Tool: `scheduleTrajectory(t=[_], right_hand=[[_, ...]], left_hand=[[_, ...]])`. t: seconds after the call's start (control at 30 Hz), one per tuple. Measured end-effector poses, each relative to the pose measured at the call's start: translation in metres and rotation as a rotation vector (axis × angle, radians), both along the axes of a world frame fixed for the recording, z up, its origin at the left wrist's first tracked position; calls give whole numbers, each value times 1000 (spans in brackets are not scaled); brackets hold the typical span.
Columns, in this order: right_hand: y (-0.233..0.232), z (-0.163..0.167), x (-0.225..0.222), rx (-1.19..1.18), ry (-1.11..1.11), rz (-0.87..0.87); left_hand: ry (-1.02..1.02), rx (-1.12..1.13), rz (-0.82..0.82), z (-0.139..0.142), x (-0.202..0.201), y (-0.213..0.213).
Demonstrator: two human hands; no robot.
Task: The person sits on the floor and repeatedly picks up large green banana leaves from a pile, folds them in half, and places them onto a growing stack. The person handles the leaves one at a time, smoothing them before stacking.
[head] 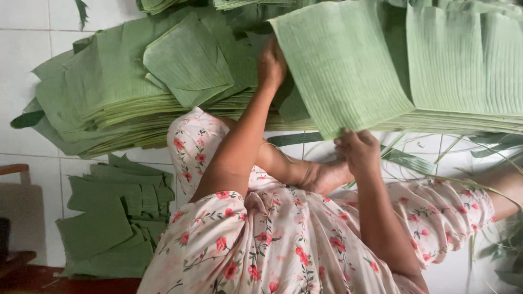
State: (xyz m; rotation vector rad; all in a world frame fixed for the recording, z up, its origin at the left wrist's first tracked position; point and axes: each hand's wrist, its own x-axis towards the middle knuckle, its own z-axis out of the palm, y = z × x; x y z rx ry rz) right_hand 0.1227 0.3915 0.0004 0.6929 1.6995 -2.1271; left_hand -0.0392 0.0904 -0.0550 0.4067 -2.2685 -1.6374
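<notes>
Above the floral lap, both hands, left hand [271,64] and right hand [357,149], pinch one green leaf sheet [340,65] over stacked leaf piles [114,92].

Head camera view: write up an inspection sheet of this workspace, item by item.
Surface: white tiled floor; the person sits on it in a floral dress.
Job's things: large cut green leaf sheet, held up over tall stacks of leaf sheets; more stacks to the right.
Clutter: small pile of leaf offcuts on the floor; thin leaf strips and ribs scattered at right.
Hands: left hand against the sheet's left edge; right hand grips its lower corner.
Cables: nothing seen.
Surroundings: wooden furniture edge at far left, only partly in view.
</notes>
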Motion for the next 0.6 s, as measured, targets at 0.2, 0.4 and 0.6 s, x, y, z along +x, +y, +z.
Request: scheduleTrajectory(t=[0.2,0.4,0.6], right_hand=[[-94,-55,-25,44,-17,74],[-68,-57,-30,-95,-136,260],[13,-36,-85,63,51,-83]], left_hand=[[271,-715,-126,28,19,13],[246,-832,-681,10,36,63],[93,-926,-760,-3,28,69]])
